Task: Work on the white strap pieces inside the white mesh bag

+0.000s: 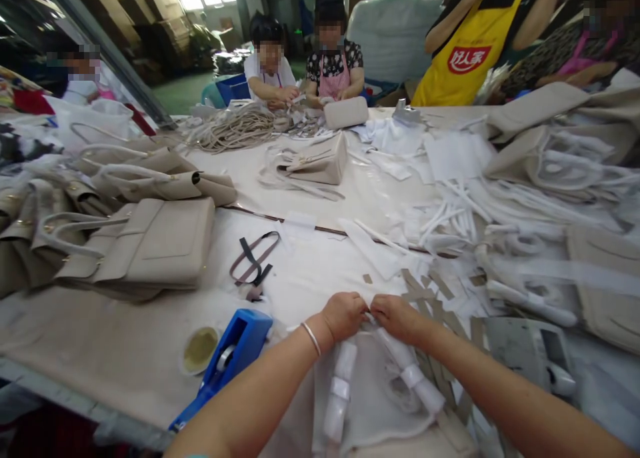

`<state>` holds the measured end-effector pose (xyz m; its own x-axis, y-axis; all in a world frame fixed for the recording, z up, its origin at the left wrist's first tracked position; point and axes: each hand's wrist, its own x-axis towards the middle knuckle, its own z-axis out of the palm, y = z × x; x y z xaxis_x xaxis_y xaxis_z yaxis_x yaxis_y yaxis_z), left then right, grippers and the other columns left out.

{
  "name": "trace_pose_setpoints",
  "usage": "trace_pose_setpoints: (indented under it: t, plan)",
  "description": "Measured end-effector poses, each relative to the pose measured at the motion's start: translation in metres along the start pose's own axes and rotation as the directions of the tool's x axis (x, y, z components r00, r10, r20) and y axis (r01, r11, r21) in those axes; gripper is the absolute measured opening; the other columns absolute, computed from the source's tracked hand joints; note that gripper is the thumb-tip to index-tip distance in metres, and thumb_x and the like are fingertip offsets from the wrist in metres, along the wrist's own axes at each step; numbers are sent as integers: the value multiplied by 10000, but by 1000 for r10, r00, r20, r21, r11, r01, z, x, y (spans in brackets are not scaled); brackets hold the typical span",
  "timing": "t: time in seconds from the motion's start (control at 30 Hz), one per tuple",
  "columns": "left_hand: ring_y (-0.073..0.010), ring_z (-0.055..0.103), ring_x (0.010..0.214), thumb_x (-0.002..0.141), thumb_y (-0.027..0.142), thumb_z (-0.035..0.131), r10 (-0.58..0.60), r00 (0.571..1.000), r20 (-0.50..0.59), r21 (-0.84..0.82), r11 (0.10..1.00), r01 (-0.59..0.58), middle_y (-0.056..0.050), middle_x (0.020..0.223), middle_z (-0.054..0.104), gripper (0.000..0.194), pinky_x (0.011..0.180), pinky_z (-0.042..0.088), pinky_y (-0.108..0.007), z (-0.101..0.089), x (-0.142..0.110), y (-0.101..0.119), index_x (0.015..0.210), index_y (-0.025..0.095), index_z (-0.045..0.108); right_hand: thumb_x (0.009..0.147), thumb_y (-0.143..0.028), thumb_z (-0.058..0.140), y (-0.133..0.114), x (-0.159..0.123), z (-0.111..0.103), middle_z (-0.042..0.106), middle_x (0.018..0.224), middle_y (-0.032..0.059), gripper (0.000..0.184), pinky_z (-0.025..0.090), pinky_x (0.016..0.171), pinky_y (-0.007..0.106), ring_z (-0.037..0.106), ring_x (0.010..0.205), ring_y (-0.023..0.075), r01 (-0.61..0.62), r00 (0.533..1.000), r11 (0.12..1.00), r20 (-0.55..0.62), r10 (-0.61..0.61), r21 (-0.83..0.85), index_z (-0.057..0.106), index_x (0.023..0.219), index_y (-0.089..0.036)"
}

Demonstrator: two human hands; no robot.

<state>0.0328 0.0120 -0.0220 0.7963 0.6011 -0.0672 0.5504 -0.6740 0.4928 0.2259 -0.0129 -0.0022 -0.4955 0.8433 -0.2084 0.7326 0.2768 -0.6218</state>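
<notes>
A beige handbag (410,448) lies in front of me at the lower middle, partly covered by white wrapping. Its handles are wrapped in white padding, one wrapped length (340,395) on the left and another wrapped length (417,381) on the right. Where these lengths converge, my left hand (345,317) is closed in a pinch on the white wrapping (370,318). Beside it, almost touching, my right hand (397,318) pinches the same spot. The fingertips hide exactly what is between them.
A blue tape dispenser (240,348) and a small round dish (200,350) stand left of my arms. Finished-looking beige bags (165,245) are piled further left. Paper strips (440,311) and a grey device (530,351) lie right. Several people sit or stand across the table.
</notes>
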Motion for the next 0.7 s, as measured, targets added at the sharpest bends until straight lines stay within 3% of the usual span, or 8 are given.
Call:
trace_pose_setpoints:
  t: [0.27,0.53,0.6,0.7]
  plan:
    - [-183,613,836,904,329,557,-41,999,6,-3,999,41,-55,906,652,200,755,487,-279,-2,-1,1,990,156,607,802,-91,476,-6,3,-12,610,763,48,224,417,688,255,554,708,155,71,993,996,92,-76,54,617,644,-164]
    - [-151,588,748,917,371,528,-4,1000,8,50,999,4,-23,879,626,192,660,442,-245,-4,-2,0,920,204,623,766,-91,478,-7,0,-13,636,725,20,213,434,688,249,582,709,152,15,997,980,72,-29,196,650,676,-178]
    - [-155,593,758,911,356,539,-11,1000,1,39,999,11,-24,881,633,178,668,443,-249,-5,0,0,920,204,633,818,-140,471,-8,-4,-12,660,750,29,223,456,709,265,594,730,164,-30,999,976,23,25,218,659,704,-180]
    - [-160,600,781,892,319,568,-11,1000,-8,4,1000,11,-20,893,645,139,691,449,-251,-6,2,0,939,211,642,875,-228,472,-7,-22,-18,693,905,66,219,482,833,329,615,875,200,-88,964,974,-226,136,211,684,840,-186]
